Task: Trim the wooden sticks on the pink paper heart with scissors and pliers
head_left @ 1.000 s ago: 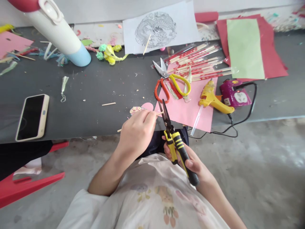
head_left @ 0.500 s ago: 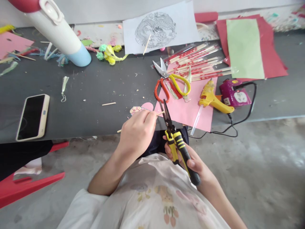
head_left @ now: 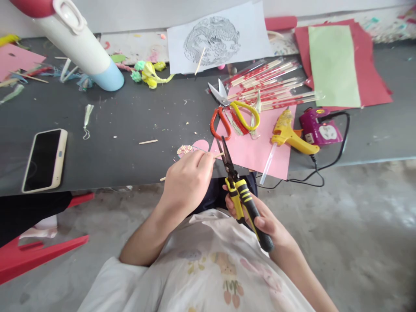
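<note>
My left hand (head_left: pixel 190 180) is closed around a thin wooden stick (head_left: pixel 219 155), whose short end pokes out past the fingertips. My right hand (head_left: pixel 264 216) grips a pair of long-nose pliers (head_left: pixel 241 190) with yellow and black handles. The jaws are slightly parted, and the stick's end lies at them; whether they touch it I cannot tell. Just beyond my left hand is a pink paper piece (head_left: pixel 200 145) with small pale beads or flowers, partly hidden. Scissors (head_left: pixel 232 110) with a red and a yellow handle lie open beyond the pliers.
A yellow glue gun (head_left: pixel 289 134) rests on pink paper (head_left: pixel 253 151) beside a purple socket block (head_left: pixel 320 128) with a black cable. Wrapped chopsticks (head_left: pixel 273 82) lie behind. At left are a phone (head_left: pixel 44 160) and a tall bottle (head_left: pixel 87 52). A cut stick (head_left: pixel 148 141) lies mid-table.
Almost nothing differs. The plier jaws have shifted very slightly around the stick's end; both hands keep their places and their holds.
</note>
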`<act>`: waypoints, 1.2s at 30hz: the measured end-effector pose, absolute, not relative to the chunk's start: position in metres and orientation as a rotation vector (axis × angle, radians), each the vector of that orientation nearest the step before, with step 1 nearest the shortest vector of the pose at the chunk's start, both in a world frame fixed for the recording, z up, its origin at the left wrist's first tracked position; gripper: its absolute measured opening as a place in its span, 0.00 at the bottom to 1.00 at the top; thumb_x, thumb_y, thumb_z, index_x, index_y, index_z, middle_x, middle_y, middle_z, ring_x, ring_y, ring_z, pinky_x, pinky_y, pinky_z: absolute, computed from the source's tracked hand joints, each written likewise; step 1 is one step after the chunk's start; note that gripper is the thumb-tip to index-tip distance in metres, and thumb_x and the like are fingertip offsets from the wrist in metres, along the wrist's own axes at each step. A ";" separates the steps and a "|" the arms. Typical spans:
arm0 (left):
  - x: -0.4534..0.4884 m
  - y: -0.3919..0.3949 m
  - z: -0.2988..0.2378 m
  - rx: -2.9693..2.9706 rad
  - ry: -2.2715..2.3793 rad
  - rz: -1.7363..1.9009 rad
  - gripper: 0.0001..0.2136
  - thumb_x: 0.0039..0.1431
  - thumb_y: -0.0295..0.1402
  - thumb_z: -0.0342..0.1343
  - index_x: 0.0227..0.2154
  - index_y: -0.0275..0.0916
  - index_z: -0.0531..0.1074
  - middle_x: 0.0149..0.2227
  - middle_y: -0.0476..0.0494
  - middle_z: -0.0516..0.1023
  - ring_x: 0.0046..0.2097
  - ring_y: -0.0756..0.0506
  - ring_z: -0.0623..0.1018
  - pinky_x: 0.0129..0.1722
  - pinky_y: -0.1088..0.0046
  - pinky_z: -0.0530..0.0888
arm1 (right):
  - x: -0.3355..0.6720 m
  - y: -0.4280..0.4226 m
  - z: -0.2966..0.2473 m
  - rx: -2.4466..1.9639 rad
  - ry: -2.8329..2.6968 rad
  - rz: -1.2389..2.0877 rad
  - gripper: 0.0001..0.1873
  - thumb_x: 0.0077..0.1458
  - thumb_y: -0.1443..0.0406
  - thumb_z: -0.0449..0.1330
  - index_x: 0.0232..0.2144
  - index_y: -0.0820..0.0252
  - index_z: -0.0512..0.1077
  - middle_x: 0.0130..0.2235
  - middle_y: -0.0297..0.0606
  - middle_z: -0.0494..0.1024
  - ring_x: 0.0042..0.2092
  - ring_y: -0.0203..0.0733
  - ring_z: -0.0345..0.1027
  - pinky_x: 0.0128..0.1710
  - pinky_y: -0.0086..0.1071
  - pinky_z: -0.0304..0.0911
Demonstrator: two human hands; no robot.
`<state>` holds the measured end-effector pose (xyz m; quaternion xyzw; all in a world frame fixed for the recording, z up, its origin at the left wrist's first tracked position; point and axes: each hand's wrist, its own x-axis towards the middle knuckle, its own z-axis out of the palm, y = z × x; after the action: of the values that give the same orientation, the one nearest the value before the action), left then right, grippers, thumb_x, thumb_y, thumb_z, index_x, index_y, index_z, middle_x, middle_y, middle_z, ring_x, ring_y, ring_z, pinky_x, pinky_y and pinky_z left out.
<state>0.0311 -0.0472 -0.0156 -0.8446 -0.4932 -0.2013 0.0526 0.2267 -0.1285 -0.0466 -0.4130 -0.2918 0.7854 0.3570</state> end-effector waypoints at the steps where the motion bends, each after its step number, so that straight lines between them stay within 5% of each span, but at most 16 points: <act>1: 0.031 -0.047 -0.016 -2.565 -1.496 -0.618 0.05 0.64 0.28 0.50 0.37 0.36 0.71 0.36 0.44 0.78 0.38 0.47 0.78 0.38 0.74 0.70 | 0.227 -0.128 -0.048 -1.054 -0.758 2.032 0.41 0.41 0.46 0.66 0.56 0.52 0.66 0.40 0.38 0.68 0.38 0.43 0.61 0.39 0.34 0.59; 20: 0.029 -0.044 -0.019 -2.609 -1.501 -0.577 0.06 0.64 0.28 0.50 0.36 0.35 0.72 0.36 0.44 0.79 0.37 0.47 0.78 0.37 0.73 0.70 | 0.229 -0.126 -0.051 -1.099 -0.911 1.994 0.30 0.48 0.49 0.62 0.50 0.56 0.67 0.38 0.37 0.67 0.37 0.41 0.60 0.36 0.32 0.56; 25: 0.030 -0.047 -0.019 -2.565 -1.427 -0.705 0.06 0.61 0.28 0.53 0.39 0.34 0.71 0.41 0.40 0.78 0.42 0.44 0.76 0.43 0.68 0.70 | 0.224 -0.128 -0.056 -1.088 -0.944 1.981 0.27 0.49 0.48 0.61 0.47 0.55 0.66 0.37 0.35 0.67 0.36 0.39 0.59 0.34 0.31 0.55; 28: 0.034 -0.062 -0.022 -2.538 -1.480 -1.037 0.03 0.59 0.30 0.55 0.31 0.37 0.69 0.32 0.44 0.76 0.36 0.46 0.74 0.38 0.69 0.68 | 0.218 -0.130 -0.057 -1.074 -0.900 1.924 0.26 0.50 0.48 0.61 0.47 0.55 0.67 0.37 0.35 0.67 0.36 0.39 0.59 0.35 0.31 0.57; 31: 0.038 -0.085 -0.033 -2.747 -1.799 -1.120 0.14 0.61 0.37 0.53 0.21 0.39 0.61 0.21 0.52 0.65 0.26 0.51 0.67 0.28 0.73 0.63 | 0.210 -0.133 -0.055 -1.090 -0.824 1.847 0.28 0.52 0.49 0.60 0.52 0.54 0.65 0.40 0.36 0.67 0.37 0.40 0.60 0.39 0.33 0.60; 34: 0.042 -0.104 -0.048 -2.981 -2.176 -0.909 0.18 0.60 0.50 0.48 0.29 0.39 0.67 0.25 0.50 0.69 0.28 0.50 0.70 0.29 0.73 0.66 | 0.204 -0.132 -0.052 -1.124 -0.791 1.769 0.32 0.52 0.48 0.60 0.56 0.53 0.62 0.42 0.38 0.68 0.40 0.43 0.62 0.42 0.37 0.63; 36: 0.043 -0.110 -0.054 -3.114 -2.313 -0.837 0.27 0.57 0.57 0.47 0.44 0.37 0.68 0.35 0.43 0.75 0.37 0.44 0.75 0.35 0.68 0.71 | 0.202 -0.130 -0.052 -1.125 -0.813 1.721 0.32 0.51 0.47 0.60 0.55 0.54 0.63 0.41 0.39 0.69 0.40 0.44 0.63 0.43 0.38 0.65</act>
<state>0.0429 -0.1097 -0.0535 -0.7187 -0.5337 -0.1933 -0.4016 0.2016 -0.1304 -0.0520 -0.4549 -0.3286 0.6957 0.4484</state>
